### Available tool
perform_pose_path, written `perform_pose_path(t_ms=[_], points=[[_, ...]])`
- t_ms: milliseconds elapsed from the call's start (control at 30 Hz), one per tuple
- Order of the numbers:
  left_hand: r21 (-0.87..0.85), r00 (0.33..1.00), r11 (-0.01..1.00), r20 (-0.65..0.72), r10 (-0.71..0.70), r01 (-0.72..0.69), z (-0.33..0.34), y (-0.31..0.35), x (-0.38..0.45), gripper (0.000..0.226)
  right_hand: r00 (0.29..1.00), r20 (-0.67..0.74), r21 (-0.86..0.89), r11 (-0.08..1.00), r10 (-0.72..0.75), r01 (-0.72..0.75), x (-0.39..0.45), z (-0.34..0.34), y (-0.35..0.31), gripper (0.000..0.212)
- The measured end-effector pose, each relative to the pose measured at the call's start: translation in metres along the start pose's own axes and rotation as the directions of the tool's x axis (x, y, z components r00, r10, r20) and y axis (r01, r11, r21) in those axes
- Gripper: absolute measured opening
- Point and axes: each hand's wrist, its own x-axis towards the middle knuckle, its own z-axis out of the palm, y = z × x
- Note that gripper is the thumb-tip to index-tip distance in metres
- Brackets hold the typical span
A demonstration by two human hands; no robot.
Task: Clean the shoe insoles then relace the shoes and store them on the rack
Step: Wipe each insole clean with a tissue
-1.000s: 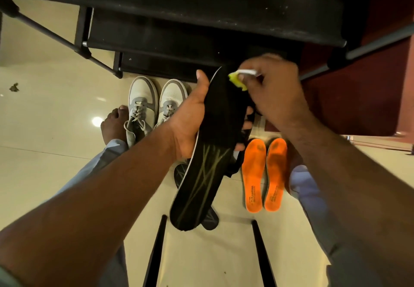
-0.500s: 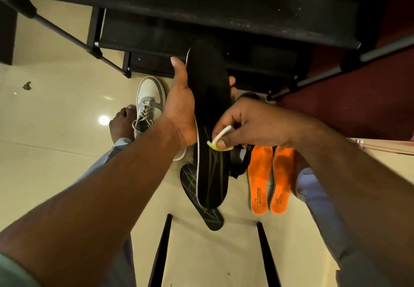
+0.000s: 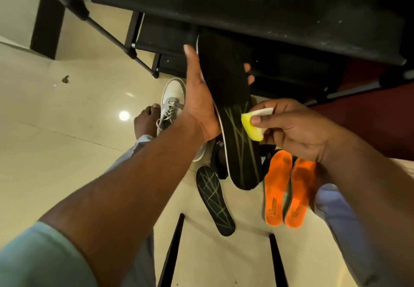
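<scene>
My left hand (image 3: pixel 199 105) grips a long black insole (image 3: pixel 233 112) with yellow-green lines, held upright over the floor, fingers wrapped behind it. My right hand (image 3: pixel 298 127) pinches a yellow and white sponge (image 3: pixel 253 125) against the insole's lower right edge. A second black insole (image 3: pixel 215 201) lies flat on the tiles below. Two orange insoles (image 3: pixel 289 188) lie side by side to its right. A white and grey laced sneaker (image 3: pixel 171 105) stands on the floor behind my left wrist. The black shoe rack (image 3: pixel 246 9) fills the top of the view.
A dark shoe (image 3: pixel 220 156) sits partly hidden behind the held insole. My bare foot (image 3: pixel 145 118) rests left of the sneaker. Two black bars (image 3: pixel 172 248) run along the floor near me. A small bit of debris (image 3: pixel 65 79) lies on the tiles at left.
My right hand swept the sponge from the insole's top down to its lower half, now at its right edge. My left hand raised the insole and turned it more upright.
</scene>
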Motion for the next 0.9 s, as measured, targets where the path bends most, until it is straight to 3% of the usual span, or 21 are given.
perform_pose_path(t_ms=[100,267,333,400,433,467,600,700,767,833,900], points=[[0.074,0.996,0.994,0.043,-0.078,0.075,0.008,-0.010,-0.007,0.102,0.978,-0.195,0.075,0.993,-0.073,0.089,0.009,0.005,0.000,0.020],[0.076,0.985,0.983,0.032,-0.168,0.165,0.010,-0.016,-0.005,0.098,0.955,-0.257,-0.055,0.989,-0.147,0.138,0.005,-0.002,-0.011,0.015],[0.085,0.986,0.983,0.012,-0.166,0.164,0.007,-0.017,-0.002,0.097,0.852,-0.424,-0.198,0.950,-0.306,0.242,0.001,-0.012,-0.018,0.012],[0.095,0.987,0.983,-0.032,-0.156,0.158,0.004,-0.023,0.001,0.095,0.654,-0.548,-0.458,0.841,-0.522,0.287,0.000,-0.020,-0.020,0.014],[0.083,0.987,0.984,-0.030,-0.159,0.161,0.004,-0.026,0.002,0.095,0.594,-0.530,-0.562,0.775,-0.605,0.288,0.000,-0.020,-0.019,0.013],[0.067,0.986,0.984,-0.006,-0.167,0.167,0.004,-0.029,0.002,0.096,0.576,-0.482,-0.643,0.713,-0.660,0.280,0.000,-0.017,-0.016,0.012],[0.081,0.976,0.978,0.085,-0.199,0.193,0.010,-0.036,-0.003,0.099,0.644,-0.307,-0.804,0.553,-0.700,0.218,0.007,0.007,0.007,0.013],[0.082,0.971,0.973,0.081,-0.223,0.217,0.010,-0.034,-0.006,0.098,0.650,-0.237,-0.778,0.542,-0.722,0.319,0.008,0.024,0.017,0.016],[0.091,0.972,0.971,0.056,-0.227,0.222,0.008,-0.033,-0.006,0.095,0.639,-0.137,-0.791,0.472,-0.757,0.389,0.005,0.031,0.019,0.017],[0.070,0.972,0.972,0.062,-0.229,0.224,0.007,-0.033,-0.006,0.094,0.620,0.011,-0.909,0.250,-0.785,0.333,0.007,0.026,0.020,0.020],[0.028,0.974,0.977,0.078,-0.215,0.213,0.008,-0.034,-0.006,0.094,0.631,0.083,-0.985,0.034,-0.771,0.171,0.011,0.011,0.020,0.025]])
